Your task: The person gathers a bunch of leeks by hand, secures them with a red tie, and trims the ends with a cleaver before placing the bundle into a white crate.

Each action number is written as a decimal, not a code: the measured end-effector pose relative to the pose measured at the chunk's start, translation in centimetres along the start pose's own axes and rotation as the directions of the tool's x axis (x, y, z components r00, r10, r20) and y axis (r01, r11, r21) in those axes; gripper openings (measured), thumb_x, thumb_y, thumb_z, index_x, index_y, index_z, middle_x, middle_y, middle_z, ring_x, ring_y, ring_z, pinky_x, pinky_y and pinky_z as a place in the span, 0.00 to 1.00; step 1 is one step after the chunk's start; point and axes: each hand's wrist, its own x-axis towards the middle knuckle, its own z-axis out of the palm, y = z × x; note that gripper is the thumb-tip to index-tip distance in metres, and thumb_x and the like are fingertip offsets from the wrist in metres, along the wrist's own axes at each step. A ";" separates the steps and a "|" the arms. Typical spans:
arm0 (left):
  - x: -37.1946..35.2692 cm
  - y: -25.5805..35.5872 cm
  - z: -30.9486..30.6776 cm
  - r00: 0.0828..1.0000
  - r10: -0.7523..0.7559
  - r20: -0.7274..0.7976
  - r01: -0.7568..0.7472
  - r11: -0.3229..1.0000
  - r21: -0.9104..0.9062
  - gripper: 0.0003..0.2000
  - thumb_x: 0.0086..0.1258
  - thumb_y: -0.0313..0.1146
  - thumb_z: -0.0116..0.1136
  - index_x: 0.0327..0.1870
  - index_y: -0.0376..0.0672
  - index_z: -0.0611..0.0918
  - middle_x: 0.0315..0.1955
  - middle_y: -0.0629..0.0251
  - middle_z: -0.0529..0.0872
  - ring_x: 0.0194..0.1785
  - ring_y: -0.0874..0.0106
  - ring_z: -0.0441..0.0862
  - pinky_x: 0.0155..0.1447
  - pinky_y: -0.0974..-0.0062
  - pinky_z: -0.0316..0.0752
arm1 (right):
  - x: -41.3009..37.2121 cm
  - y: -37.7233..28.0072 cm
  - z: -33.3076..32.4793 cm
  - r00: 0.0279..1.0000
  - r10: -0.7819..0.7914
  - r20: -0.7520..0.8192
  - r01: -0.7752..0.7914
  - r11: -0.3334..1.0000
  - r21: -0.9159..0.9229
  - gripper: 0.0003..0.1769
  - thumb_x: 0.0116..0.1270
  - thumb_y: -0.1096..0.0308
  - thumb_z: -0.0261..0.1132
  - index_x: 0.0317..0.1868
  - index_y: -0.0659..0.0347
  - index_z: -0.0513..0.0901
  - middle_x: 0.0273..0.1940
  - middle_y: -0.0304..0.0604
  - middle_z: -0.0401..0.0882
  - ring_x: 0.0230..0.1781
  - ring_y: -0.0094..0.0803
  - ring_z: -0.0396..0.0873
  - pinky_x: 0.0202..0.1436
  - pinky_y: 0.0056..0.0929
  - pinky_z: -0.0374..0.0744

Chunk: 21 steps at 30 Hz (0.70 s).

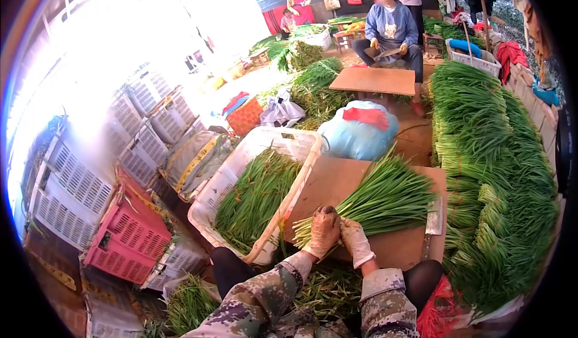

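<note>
A bunch of garlic chives (385, 199) lies across a brown board (319, 184) before me, its pale stalk ends to the left and the green leaves to the right. My left hand (325, 228), in a soiled glove, is wrapped round the bunch near those pale ends. Close beside it, my right hand (356, 241), gloved in white, is closed against the near side of the stalks; its fingertips are partly hidden. On the board's right edge rests a knife with a broad blade (434, 216).
Left of the board stands a white crate (208, 208) holding loose chives. Bundled chives (481, 157) are piled along the right. Red strings (438, 314) hang by my right knee. A blue sack (359, 134) sits beyond the board. Farther off, a co-worker (391, 28) sits behind another board (373, 81).
</note>
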 end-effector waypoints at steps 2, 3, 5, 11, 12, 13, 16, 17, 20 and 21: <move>0.1 -0.5 0.2 0.998 -0.051 0.045 0.051 0.999 -0.009 0.05 0.56 0.29 0.60 0.29 0.38 0.82 0.36 0.56 0.81 0.46 0.53 0.76 0.53 0.59 0.70 | 0.3 0.6 0.0 0.996 -0.086 -0.012 0.085 0.992 -0.092 0.12 0.74 0.63 0.54 0.43 0.61 0.81 0.19 0.31 0.71 0.15 0.18 0.65 0.18 0.19 0.64; 0.0 -0.7 0.3 0.991 -0.101 0.091 0.103 0.994 -0.020 0.07 0.56 0.29 0.61 0.35 0.37 0.82 0.40 0.54 0.80 0.47 0.54 0.76 0.54 0.58 0.70 | 0.3 0.0 -0.1 0.996 -0.085 -0.011 0.083 0.992 -0.092 0.12 0.74 0.63 0.54 0.43 0.61 0.81 0.19 0.31 0.71 0.15 0.18 0.65 0.18 0.19 0.64; -1.0 -0.8 -0.2 0.983 -0.186 0.010 0.186 0.977 -0.105 0.16 0.56 0.32 0.63 0.45 0.36 0.79 0.46 0.51 0.77 0.52 0.53 0.74 0.58 0.58 0.68 | -0.3 -1.4 -0.2 0.999 0.040 0.033 -0.043 0.993 0.107 0.13 0.74 0.62 0.54 0.34 0.60 0.79 0.17 0.32 0.70 0.15 0.20 0.65 0.18 0.19 0.64; -2.6 1.2 -3.1 0.930 -0.177 0.322 0.057 0.935 0.351 0.48 0.48 0.48 0.69 0.69 0.32 0.59 0.61 0.45 0.67 0.69 0.51 0.62 0.74 0.57 0.53 | 0.4 -2.4 -0.4 0.984 0.153 0.096 -0.170 0.964 0.203 0.13 0.66 0.63 0.54 0.25 0.57 0.76 0.16 0.33 0.69 0.14 0.22 0.65 0.19 0.22 0.64; -2.9 0.7 -2.0 0.921 -0.144 0.361 -0.034 0.896 0.444 0.48 0.49 0.48 0.67 0.69 0.33 0.59 0.62 0.45 0.66 0.70 0.50 0.60 0.74 0.56 0.53 | 0.9 -2.2 -0.5 0.984 0.157 0.089 -0.174 0.957 0.234 0.14 0.66 0.63 0.54 0.23 0.57 0.76 0.15 0.32 0.68 0.14 0.23 0.65 0.19 0.23 0.64; -3.4 0.0 -0.4 0.906 -0.113 0.407 -0.129 0.843 0.523 0.47 0.51 0.47 0.66 0.70 0.33 0.58 0.63 0.45 0.65 0.71 0.50 0.59 0.74 0.55 0.52 | 1.1 -2.1 -0.7 0.984 0.163 0.076 -0.178 0.947 0.266 0.15 0.67 0.62 0.53 0.22 0.56 0.75 0.15 0.32 0.68 0.14 0.23 0.66 0.19 0.23 0.64; -3.4 -0.4 2.4 0.911 -0.210 0.355 -0.064 0.778 0.624 0.47 0.52 0.46 0.64 0.71 0.35 0.56 0.66 0.45 0.62 0.72 0.50 0.57 0.74 0.53 0.51 | 3.5 0.3 -1.1 0.833 -0.498 0.239 0.497 0.487 -0.718 0.03 0.56 0.68 0.60 0.27 0.57 0.77 0.23 0.40 0.76 0.24 0.32 0.76 0.28 0.31 0.74; -3.6 0.5 1.7 0.887 -0.282 0.365 -0.009 0.780 0.626 0.46 0.53 0.45 0.63 0.72 0.35 0.56 0.66 0.45 0.62 0.72 0.50 0.57 0.74 0.53 0.52 | 2.9 1.3 -0.5 0.641 -0.671 0.373 0.550 0.062 -0.833 0.02 0.53 0.70 0.61 0.25 0.55 0.77 0.27 0.43 0.79 0.29 0.36 0.79 0.33 0.35 0.78; -3.1 -1.5 1.8 0.899 -0.276 0.341 -0.008 0.767 0.641 0.41 0.57 0.41 0.60 0.73 0.42 0.57 0.63 0.48 0.68 0.67 0.49 0.65 0.68 0.53 0.62 | 0.8 1.9 1.0 0.603 -0.717 0.349 0.506 0.006 -0.863 0.02 0.53 0.73 0.61 0.26 0.56 0.76 0.28 0.43 0.78 0.32 0.39 0.78 0.37 0.38 0.78; -2.9 -1.2 1.0 0.939 -0.191 0.285 -0.035 0.773 0.634 0.39 0.57 0.39 0.60 0.72 0.40 0.59 0.60 0.48 0.71 0.63 0.51 0.69 0.61 0.56 0.70 | 0.9 2.5 1.9 0.624 -0.720 0.302 0.465 0.032 -0.885 0.04 0.51 0.74 0.62 0.27 0.56 0.76 0.28 0.44 0.76 0.32 0.41 0.77 0.37 0.38 0.77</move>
